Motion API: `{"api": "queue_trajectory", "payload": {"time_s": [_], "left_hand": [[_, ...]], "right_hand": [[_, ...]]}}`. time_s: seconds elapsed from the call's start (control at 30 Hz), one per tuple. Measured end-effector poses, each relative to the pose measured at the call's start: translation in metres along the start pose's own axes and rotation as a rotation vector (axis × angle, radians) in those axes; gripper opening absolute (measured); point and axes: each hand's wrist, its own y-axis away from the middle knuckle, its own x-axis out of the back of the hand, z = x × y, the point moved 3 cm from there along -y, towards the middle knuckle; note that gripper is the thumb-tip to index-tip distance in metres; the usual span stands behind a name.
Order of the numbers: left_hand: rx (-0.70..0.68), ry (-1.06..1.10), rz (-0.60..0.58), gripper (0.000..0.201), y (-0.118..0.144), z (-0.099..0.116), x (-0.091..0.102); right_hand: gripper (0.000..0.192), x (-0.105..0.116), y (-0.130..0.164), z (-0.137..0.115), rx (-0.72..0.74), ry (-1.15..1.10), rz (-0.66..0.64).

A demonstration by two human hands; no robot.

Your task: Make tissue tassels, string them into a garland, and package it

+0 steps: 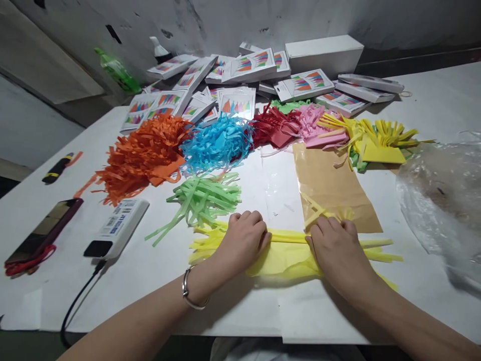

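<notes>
A sheet of yellow tissue paper [285, 258] lies across the front of the white table, its two ends cut into fringe strips. Its far edge is rolled or folded into a narrow band between my hands. My left hand [246, 235] is closed on the left part of that band, fingers curled. On the right part, my right hand [332, 245] grips the band the same way. Light green paper strips [206, 198] lie just beyond my left hand. A brown paper sheet [334, 185] lies beyond my right hand, with a few yellow strips on it.
Fringed bundles in orange [146, 150], blue [218, 143], red [276, 125], pink [323, 125] and yellow [383, 143] line the middle. Behind them are printed boxes [250, 65]. A phone [45, 230] and cabled white power bank [118, 228] lie left; clear plastic [443, 195] lies right.
</notes>
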Motion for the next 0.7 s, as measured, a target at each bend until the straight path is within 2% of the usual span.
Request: {"api": "queue_trajectory", "payload": {"time_s": [0.07,0.17,0.23,0.37,0.47,0.6,0.7], "left_hand": [[0.009,-0.002,0.009,0.023,-0.001,0.002,-0.001],[0.021,0.047,0.039,0.014,0.001,0.001,-0.003],[-0.015,0.09,0.099,0.009,0.004,0.0,-0.002],[-0.243,0.079,0.212,0.013,0.011,0.0,0.001],[-0.336,0.022,0.242,0.019,0.012,0.002,0.001],[-0.369,0.024,0.227,0.024,0.011,0.005,-0.001],[-0.312,0.071,0.219,0.024,0.013,0.003,-0.002]], "right_hand": [[0.019,0.006,-0.004,-0.007,0.076,-0.003,0.023],[0.018,0.006,-0.007,-0.022,0.34,-0.126,0.042],[0.02,0.002,-0.009,-0.028,0.436,-0.158,0.057],[0.026,-0.006,-0.01,-0.027,0.403,-0.198,0.106],[0.024,-0.007,-0.012,-0.026,0.352,-0.253,0.11],[0.026,-0.007,-0.014,-0.03,0.434,-0.25,0.12],[0.028,-0.008,-0.008,-0.024,0.5,-0.269,0.137]]}}
